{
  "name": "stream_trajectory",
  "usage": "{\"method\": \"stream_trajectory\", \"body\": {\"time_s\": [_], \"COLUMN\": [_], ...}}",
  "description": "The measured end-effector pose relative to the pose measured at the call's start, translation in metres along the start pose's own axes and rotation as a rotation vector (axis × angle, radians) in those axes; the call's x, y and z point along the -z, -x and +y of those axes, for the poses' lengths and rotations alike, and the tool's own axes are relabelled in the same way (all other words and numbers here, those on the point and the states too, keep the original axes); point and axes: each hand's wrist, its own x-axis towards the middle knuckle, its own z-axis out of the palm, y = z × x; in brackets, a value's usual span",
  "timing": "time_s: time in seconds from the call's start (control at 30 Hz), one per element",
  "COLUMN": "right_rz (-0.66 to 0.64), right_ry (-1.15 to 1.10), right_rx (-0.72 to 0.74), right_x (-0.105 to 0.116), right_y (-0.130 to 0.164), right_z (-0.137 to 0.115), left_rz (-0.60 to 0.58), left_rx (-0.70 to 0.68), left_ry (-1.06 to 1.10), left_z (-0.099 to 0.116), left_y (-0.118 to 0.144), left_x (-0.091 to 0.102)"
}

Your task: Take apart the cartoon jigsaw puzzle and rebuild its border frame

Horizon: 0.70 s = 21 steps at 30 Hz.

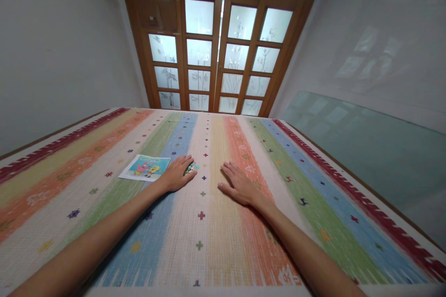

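The left hand (177, 174) is lying flat on the striped cloth (223, 222), fingers loosely together, its fingertips covering small puzzle pieces (192, 167). The right hand (238, 184) is resting nearby, fingers slightly spread, holding nothing. A picture card (145, 167) is lying just left.

matt woven cloth (209, 241), glossy paper card (145, 167)

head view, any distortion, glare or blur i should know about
Head view: strong wide-angle stretch, so the striped cloth fans out and the walls lean; the frosted door panes are bright with backlight; the glass sheet at right carries pale reflections; both forearms blur towards the bottom edge.
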Motion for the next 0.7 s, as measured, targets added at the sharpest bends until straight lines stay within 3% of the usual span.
{"method": "stream_trajectory", "body": {"time_s": [0.7], "right_rz": [-0.039], "right_ry": [0.029], "right_rx": [-0.015], "right_x": [0.001], "right_y": [0.002], "right_z": [-0.001], "left_rz": [0.021], "left_rx": [-0.020], "left_ry": [-0.059], "left_z": [-0.013], "left_y": [-0.035], "left_x": [-0.008]}}
